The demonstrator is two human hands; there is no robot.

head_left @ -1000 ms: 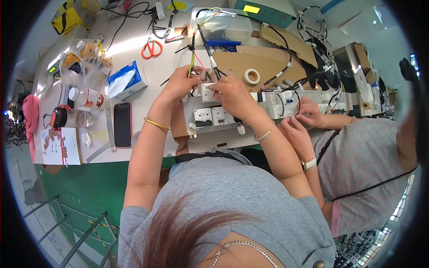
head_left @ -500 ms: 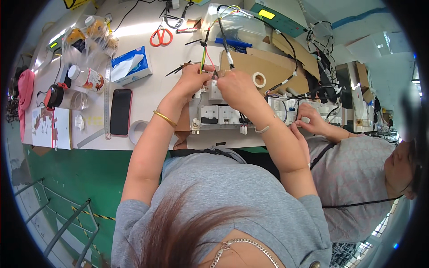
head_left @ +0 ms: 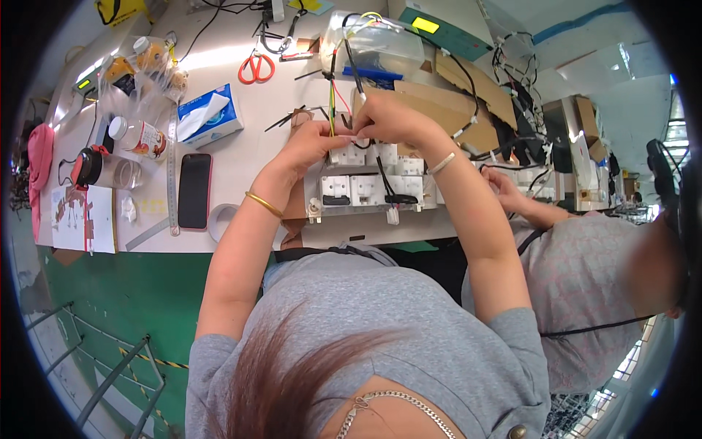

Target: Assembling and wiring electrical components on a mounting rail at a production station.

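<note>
Landmark: white socket strip (head_left: pixel 362 184), on the table (head_left: pixel 252 157) in front of the person. Left hand (head_left: pixel 311 144) over the far left end of the strip, thumb and fingers pinched on thin wires (head_left: pixel 332 100), one yellow-green. Right hand (head_left: pixel 387 121) over the far edge of the strip, fingertips closed on wires too; exactly which ones is too small to tell. Fingertips of both hands nearly meet. Wires come down from beyond the strip to its far left part, alongside a black cable (head_left: pixel 352 64).

Beyond the strip: clear plastic bin (head_left: pixel 380 53), and farther right a green box (head_left: pixel 457 33) with lit display. Cardboard (head_left: pixel 439 115) just past the strip, to the right. Red-handled scissors (head_left: pixel 256 68) beyond it, leftward. Tissue box (head_left: pixel 228 121) past its left end. Left of the strip: tape roll (head_left: pixel 221 219), then phone (head_left: pixel 194 192), then ruler (head_left: pixel 174 172). Co-worker's hand (head_left: pixel 504 192) right of the strip.
</note>
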